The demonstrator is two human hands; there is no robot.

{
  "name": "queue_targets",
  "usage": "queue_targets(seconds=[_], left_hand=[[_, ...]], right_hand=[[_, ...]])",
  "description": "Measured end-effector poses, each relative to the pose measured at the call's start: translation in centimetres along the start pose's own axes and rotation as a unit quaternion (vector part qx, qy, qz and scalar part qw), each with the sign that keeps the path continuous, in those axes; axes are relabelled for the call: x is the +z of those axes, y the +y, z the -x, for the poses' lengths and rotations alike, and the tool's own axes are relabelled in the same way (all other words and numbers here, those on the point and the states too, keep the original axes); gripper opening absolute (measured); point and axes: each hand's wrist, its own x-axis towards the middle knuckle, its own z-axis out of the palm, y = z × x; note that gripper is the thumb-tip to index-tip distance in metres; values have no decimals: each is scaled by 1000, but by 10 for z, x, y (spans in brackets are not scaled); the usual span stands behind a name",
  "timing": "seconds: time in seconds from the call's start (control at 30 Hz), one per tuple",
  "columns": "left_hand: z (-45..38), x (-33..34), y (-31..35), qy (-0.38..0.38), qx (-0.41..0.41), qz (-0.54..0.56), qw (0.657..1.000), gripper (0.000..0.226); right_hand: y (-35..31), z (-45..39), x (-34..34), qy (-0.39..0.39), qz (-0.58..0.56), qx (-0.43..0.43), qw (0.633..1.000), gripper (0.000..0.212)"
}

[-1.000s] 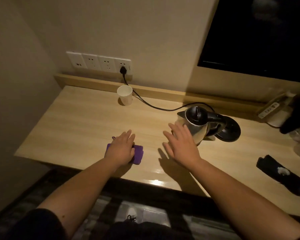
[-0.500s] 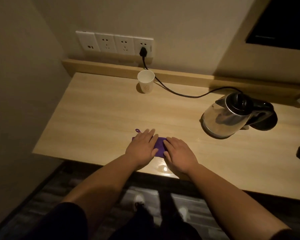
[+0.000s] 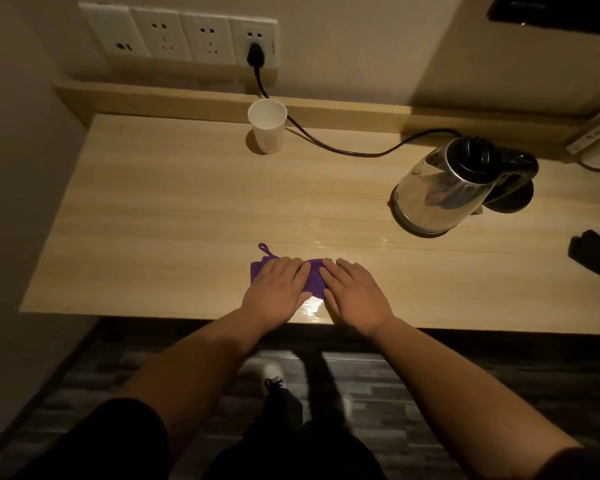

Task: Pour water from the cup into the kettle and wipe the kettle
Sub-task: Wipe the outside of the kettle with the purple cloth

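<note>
Since half a second ago little has shifted: both hands remain flat on the purple cloth [image 3: 314,276] at the table's [image 3: 153,216] near edge. The kettle [image 3: 440,192] stands far right, lid closed, beside its dark base rather than on it; the cup [image 3: 268,128] sits upright at the far edge, well apart from both hands. Left hand [image 3: 276,289] and right hand [image 3: 355,294] press down with fingers extended, close together, gripping nothing. Whether water was poured or the kettle wiped cannot be told.
</note>
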Motion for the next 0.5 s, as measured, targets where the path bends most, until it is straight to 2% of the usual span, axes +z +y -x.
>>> queue_targets(seconds=[0.17, 0.23, 0.4, 0.5], left_hand=[[15, -15, 15, -32, 10, -30, 999, 39], [16, -23, 16, -32, -14, -11, 999, 36], [4, -48, 4, 20, -100, 91, 991, 37], [-18, -76, 1, 70, -126, 175, 974, 37]], right_hand=[[-8, 14, -7, 13, 3, -38, 999, 51], [-6, 16, -15, 21, -11, -28, 999, 51], [16, 20, -49, 90, -38, 77, 992, 42], [31, 22, -72, 148, -69, 168, 972, 40]])
